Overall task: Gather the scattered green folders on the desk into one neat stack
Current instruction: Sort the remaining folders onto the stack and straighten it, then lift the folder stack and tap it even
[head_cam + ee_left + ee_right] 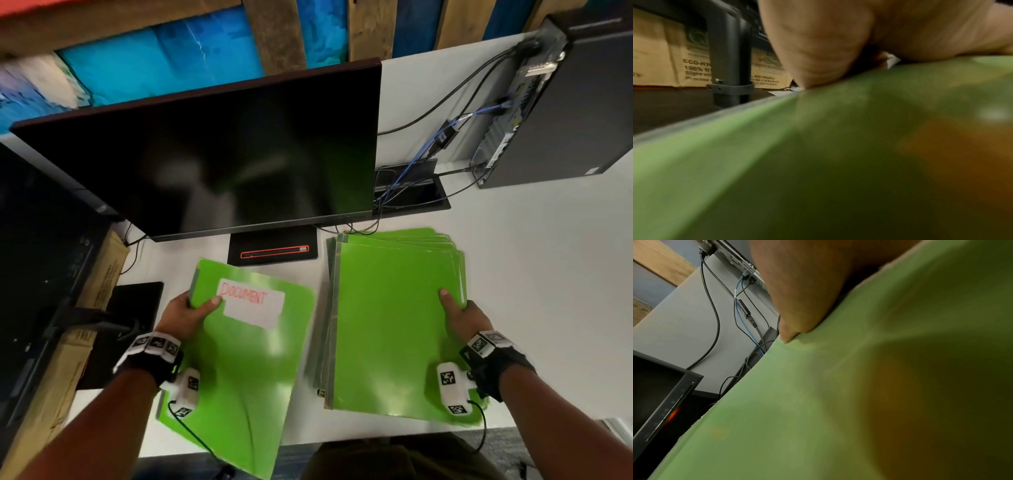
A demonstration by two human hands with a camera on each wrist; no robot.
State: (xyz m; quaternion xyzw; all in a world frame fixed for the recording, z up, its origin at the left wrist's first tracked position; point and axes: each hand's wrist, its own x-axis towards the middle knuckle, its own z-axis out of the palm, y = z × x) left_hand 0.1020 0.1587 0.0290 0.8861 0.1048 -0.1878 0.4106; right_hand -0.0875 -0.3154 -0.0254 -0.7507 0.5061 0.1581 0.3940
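Observation:
A green folder [250, 370] with a white "DOCUMENT" label is lifted off the desk on the left, tilted and blurred. My left hand [191, 313] grips its left edge, thumb on top, fingers underneath. In the left wrist view the thumb presses on the same green folder [818, 162]. To the right lies a fanned stack of green folders [394, 325] on the white desk [531, 291]. My right hand [460, 315] holds the stack's right edge, thumb on the top cover, other fingers hidden beneath. In the right wrist view the thumb lies on the stack's top cover [859, 402].
A dark monitor [212, 157] on a black stand [274, 251] rises just behind the folders. Cables [421, 150] run to a black computer case [565, 109] at the back right. At the left edge are a cardboard box [68, 359] and a black pad [133, 308].

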